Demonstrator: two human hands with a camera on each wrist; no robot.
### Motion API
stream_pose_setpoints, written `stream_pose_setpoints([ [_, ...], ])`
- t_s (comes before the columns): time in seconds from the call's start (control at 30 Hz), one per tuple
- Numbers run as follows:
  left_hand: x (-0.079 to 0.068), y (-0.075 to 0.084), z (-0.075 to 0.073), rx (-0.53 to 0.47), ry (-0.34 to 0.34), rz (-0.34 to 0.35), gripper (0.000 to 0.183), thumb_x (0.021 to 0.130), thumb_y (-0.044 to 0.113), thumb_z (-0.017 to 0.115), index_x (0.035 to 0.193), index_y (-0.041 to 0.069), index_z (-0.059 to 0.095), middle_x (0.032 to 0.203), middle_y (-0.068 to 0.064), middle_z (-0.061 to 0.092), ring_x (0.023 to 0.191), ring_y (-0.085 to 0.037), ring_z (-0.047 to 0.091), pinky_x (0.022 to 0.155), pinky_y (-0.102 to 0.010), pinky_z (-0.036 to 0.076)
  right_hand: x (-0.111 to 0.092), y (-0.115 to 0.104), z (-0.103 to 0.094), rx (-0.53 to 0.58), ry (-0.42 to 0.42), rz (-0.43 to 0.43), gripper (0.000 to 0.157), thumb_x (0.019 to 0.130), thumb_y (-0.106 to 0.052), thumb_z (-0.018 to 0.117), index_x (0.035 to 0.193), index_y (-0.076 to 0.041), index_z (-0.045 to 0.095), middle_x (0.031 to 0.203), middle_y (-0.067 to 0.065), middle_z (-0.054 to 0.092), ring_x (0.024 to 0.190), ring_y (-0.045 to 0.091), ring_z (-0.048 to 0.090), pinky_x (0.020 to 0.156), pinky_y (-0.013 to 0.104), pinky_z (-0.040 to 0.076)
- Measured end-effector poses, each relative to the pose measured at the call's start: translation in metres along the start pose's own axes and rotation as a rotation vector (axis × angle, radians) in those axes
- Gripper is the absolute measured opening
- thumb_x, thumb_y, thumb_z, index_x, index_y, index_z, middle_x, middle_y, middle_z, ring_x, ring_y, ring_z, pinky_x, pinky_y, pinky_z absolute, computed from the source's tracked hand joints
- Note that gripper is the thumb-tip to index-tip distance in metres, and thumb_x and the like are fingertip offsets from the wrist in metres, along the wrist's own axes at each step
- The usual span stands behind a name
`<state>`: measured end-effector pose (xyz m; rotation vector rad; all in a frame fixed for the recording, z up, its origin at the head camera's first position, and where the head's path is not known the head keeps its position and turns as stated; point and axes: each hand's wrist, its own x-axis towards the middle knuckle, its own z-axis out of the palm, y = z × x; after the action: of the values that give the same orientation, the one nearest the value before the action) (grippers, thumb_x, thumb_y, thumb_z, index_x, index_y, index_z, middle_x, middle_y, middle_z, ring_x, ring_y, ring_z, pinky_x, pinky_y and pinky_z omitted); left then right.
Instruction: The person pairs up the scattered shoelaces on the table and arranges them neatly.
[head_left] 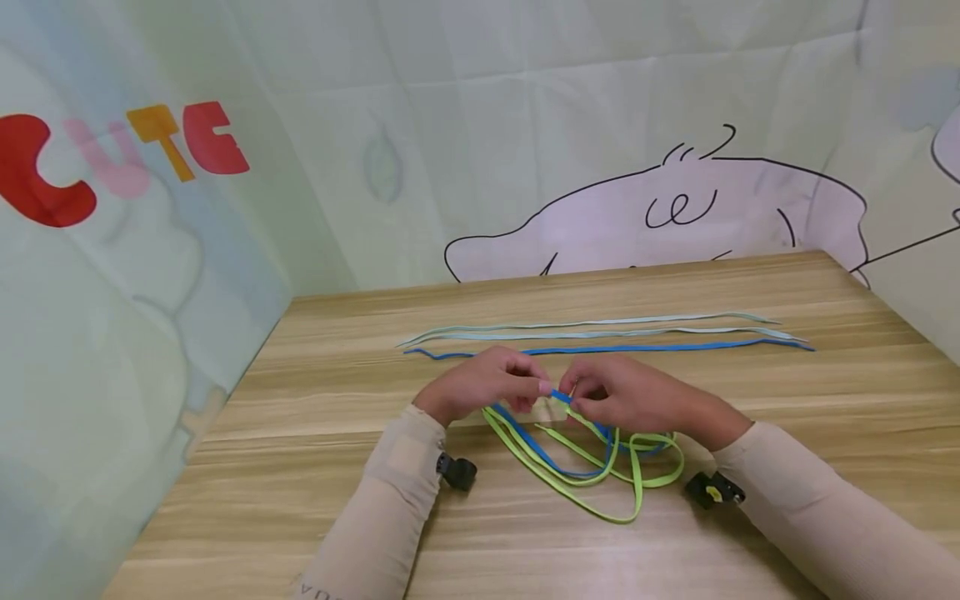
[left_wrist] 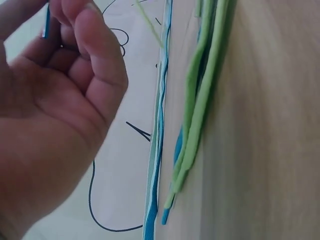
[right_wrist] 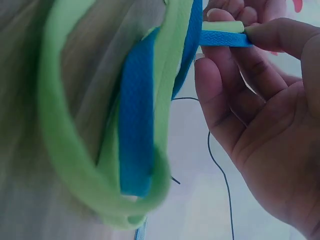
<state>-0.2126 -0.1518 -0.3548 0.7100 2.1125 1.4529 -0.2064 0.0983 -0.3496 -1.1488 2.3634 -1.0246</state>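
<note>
A: Left side first. What's there?
B: Backdrop (head_left: 300,167) with "CUTE" in coloured letters, then the left part of the wood-grain tabletop (head_left: 300,392). Beige left sleeve (head_left: 367,517) comes in from the near edge, with a black wrist camera (head_left: 459,472) on it.

A: Left hand (head_left: 491,383)?
B: Fingers bent, thumb and finger pinching the blue lace (right_wrist: 225,39). Can't tell if it holds any green too.

A: Where's the work?
B: Mid-tabletop. A short blue piece spans the gap between the hands. The rest lies just nearer, in loose loops mixed with the lime-green lace (right_wrist: 162,95). Can't tell if they're knotted.

A: Anything behind?
B: Two pale blue laces (head_left: 562,336) and a second blue lace (head_left: 637,348), stretched left to right, nearly parallel, on the far side of the hands. The blue one is nearest.

A: Right hand (head_left: 622,387)?
B: Pinching blue and green side by side, thumb against fingers.

A: Far right?
B: Another camera (head_left: 716,490) at the wrist, then the right sleeve (head_left: 832,500), also beige.
</note>
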Motion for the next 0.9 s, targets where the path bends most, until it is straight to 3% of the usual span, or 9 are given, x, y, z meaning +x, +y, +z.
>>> stream_pose_setpoints([
  [0.17,-0.004,-0.002,-0.004,-0.068,0.001,0.067,0.031,0.1,0.021,0.06,0.101,-0.01,0.059,0.081,-0.011,0.063,0.077,-0.024,0.061,0.078,-0.039,0.055,0.0,0.002,-0.001,-0.038,-0.011,-0.024,0.011,0.097,-0.013,0.062,0.097,-0.012,0.072,0.076,-0.008,0.066,0.064,0.011,0.056,0.059,0.028,0.047],
  [0.37,-0.008,-0.004,-0.009,-0.207,0.011,0.144,0.018,0.099,0.014,0.051,0.085,0.003,0.055,0.082,-0.008,0.055,0.077,-0.025,0.06,0.08,-0.038,0.053,0.001,0.003,-0.001,-0.027,-0.025,-0.029,0.016,0.101,-0.019,0.06,0.092,-0.013,0.073,0.078,-0.008,0.068,0.067,0.013,0.059,0.061,0.029,0.049],
  [0.47,-0.009,-0.007,-0.011,-0.266,0.023,0.197,0.018,0.097,0.012,0.048,0.081,0.004,0.051,0.08,-0.008,0.052,0.076,-0.025,0.057,0.079,-0.038,0.051,0.001,0.004,-0.002,-0.024,-0.025,-0.018,0.017,0.101,-0.02,0.06,0.092,-0.014,0.073,0.079,-0.007,0.069,0.069,0.014,0.061,0.062,0.03,0.05],
  [0.77,-0.014,-0.017,-0.023,-0.366,0.154,0.242,0.023,0.093,0.014,0.041,0.072,0.006,0.046,0.075,-0.003,0.048,0.073,-0.021,0.055,0.076,-0.036,0.048,-0.004,0.007,-0.011,-0.003,0.04,0.019,0.021,0.103,-0.025,0.057,0.087,-0.017,0.07,0.078,-0.005,0.068,0.075,0.018,0.063,0.067,0.034,0.052],
  [0.9,-0.016,-0.02,-0.029,-0.464,0.225,0.295,0.028,0.094,0.013,0.036,0.068,0.008,0.046,0.071,-0.001,0.046,0.07,-0.018,0.055,0.074,-0.034,0.046,-0.005,0.008,-0.012,0.024,0.072,0.013,0.023,0.103,-0.023,0.057,0.084,-0.017,0.069,0.078,-0.003,0.066,0.075,0.019,0.063,0.067,0.034,0.052],
])
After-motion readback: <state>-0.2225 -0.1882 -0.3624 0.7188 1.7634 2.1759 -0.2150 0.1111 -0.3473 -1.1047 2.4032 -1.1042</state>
